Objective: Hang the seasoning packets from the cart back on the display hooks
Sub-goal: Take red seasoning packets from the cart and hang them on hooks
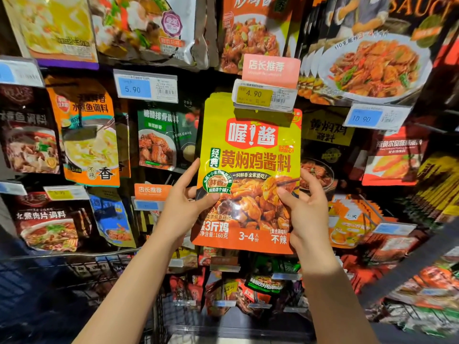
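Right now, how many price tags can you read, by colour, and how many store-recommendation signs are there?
Blue price tags, legible: 2 (5.90, 10.90)
Yellow price tags, legible: 1 (4.90)
Recommendation signs: 2 (pink, orange)
Total: 5

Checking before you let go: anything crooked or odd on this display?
Nothing damaged or spilled. The yellow-and-orange seasoning packet, held by left hand and right hand, tilts slightly. The orange fish seasoning pouch at left also hangs askew.

Two hands (183, 207) (308, 214), one held yellow packet (248, 175), three readable price tags (146, 87) (263, 95) (372, 116).
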Tool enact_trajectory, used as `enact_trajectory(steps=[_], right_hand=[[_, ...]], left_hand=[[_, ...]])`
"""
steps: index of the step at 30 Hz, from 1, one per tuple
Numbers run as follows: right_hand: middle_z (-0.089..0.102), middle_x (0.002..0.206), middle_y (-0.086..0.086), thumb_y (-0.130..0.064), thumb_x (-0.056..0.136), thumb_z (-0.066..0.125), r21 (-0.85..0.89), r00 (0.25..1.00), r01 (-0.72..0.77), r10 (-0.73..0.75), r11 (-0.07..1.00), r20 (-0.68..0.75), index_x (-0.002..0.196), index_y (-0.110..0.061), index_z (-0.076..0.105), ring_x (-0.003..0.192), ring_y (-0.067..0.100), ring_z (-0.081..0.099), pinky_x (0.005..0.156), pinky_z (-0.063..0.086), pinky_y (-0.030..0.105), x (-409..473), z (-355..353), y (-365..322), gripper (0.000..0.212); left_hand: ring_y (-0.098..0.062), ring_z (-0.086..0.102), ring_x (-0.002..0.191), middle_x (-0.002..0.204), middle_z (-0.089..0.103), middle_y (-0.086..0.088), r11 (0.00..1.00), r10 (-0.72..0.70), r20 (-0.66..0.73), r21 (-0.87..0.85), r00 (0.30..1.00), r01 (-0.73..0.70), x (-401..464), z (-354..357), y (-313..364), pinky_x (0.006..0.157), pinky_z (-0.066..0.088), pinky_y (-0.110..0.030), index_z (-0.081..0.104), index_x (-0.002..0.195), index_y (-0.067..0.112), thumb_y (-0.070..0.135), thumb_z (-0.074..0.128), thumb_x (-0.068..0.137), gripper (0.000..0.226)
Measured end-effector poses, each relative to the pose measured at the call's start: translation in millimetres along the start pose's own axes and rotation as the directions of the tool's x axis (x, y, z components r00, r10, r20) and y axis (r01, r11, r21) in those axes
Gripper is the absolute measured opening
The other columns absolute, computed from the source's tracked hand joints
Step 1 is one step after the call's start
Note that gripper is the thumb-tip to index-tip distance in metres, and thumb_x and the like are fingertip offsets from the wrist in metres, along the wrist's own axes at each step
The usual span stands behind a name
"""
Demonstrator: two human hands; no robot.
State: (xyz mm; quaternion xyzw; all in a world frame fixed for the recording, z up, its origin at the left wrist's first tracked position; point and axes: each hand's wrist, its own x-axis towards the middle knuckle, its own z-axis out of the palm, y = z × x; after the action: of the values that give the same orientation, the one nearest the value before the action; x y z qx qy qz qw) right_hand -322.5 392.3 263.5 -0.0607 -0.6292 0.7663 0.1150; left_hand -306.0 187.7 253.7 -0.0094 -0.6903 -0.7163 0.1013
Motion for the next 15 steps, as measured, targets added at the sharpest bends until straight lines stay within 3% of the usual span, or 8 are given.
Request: enact_trajectory(steps=[3,6,15], right_hand=[[0.066,0.121,0.010,0.000,0.089,0.066,-0.008,1.000,-0.011,0.011,1.000,0.010,0.125,-0.038,0.055,0.114,0.027,0.062,0.100,0.049,0.055,1.9,1.5,-0.3,0.053],[0.066,0.120,0.010,0.001,0.090,0.065,-0.029,1.000,-0.017,0.018,0.999,0.012,0.128,-0.034,0.053,0.113,0.027,0.062,0.100,0.049,0.054,5.1,2.9,-0.5,0.053],[0.069,0.112,0.008,0.004,0.089,0.064,-0.051,0.999,-0.032,0.033,0.998,0.020,0.132,-0.027,0.054,0.107,0.025,0.066,0.097,0.050,0.054,3.6,3.2,1.6,0.054]], left_hand=[[-0.003,0.069,0.098,0.098,0.075,0.016,1.000,0.000,-0.001,0.019,1.000,0.000,2.1,0.0,0.0,0.077,0.057,-0.017,0.035,0.149,0.032,-0.002,0.070,0.084,0.081],[0.001,0.069,0.094,0.092,0.074,0.024,1.000,-0.013,-0.002,0.004,1.000,0.013,4.2,1.1,0.1,0.069,0.053,-0.011,0.034,0.150,0.029,-0.004,0.068,0.085,0.080],[-0.009,0.071,0.096,0.097,0.077,0.006,0.998,-0.055,-0.006,-0.008,0.998,0.055,3.3,-2.6,-2.2,0.069,0.056,-0.017,0.031,0.153,0.028,-0.002,0.069,0.085,0.083]])
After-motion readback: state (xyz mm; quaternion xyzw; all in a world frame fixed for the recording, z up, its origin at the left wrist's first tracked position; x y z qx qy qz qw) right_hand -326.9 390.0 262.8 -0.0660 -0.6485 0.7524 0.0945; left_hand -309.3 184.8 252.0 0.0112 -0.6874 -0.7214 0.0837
